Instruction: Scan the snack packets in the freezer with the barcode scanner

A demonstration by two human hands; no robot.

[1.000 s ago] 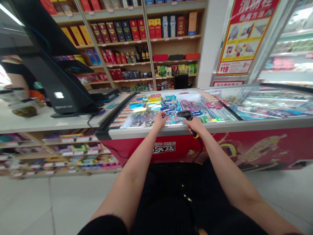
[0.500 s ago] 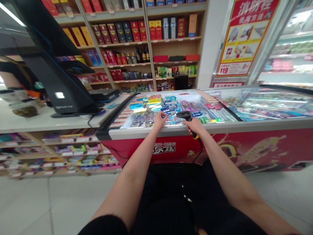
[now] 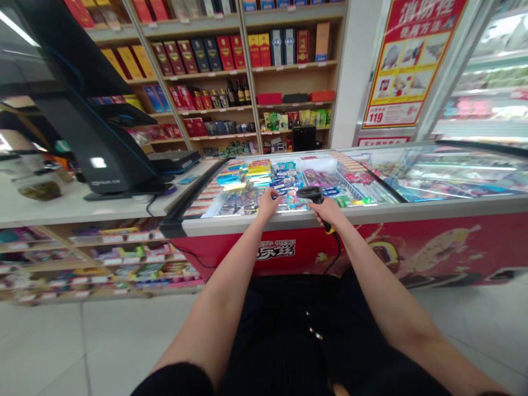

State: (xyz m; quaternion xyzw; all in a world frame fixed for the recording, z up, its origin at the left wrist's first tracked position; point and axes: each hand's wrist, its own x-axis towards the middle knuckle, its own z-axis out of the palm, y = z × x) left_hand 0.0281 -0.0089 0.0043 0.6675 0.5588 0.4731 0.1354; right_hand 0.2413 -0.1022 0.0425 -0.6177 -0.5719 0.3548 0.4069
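My left hand point(image 3: 268, 202) reaches into the open chest freezer point(image 3: 289, 218) and pinches a small blue-and-white packet point(image 3: 285, 192) above the stacked ice-cream wrappers. My right hand point(image 3: 328, 211) is wrapped round the handle of a black barcode scanner point(image 3: 311, 193), whose head points left toward that packet. The scanner's cable hangs down over the freezer's red front. Both forearms stretch forward from my dark clothing.
A black till screen point(image 3: 88, 110) stands on the white counter point(image 3: 61, 206) at left. Wooden shelves of boxed goods point(image 3: 231, 66) fill the wall behind. A red poster point(image 3: 406, 60) hangs at right, beside a glass-lidded freezer section point(image 3: 454, 173). Low shelves of snacks point(image 3: 103, 258) sit under the counter.
Both hands stay almost where they were, shifting slightly up and left with the packet and scanner. The person behind the counter at far left has moved out of sight.
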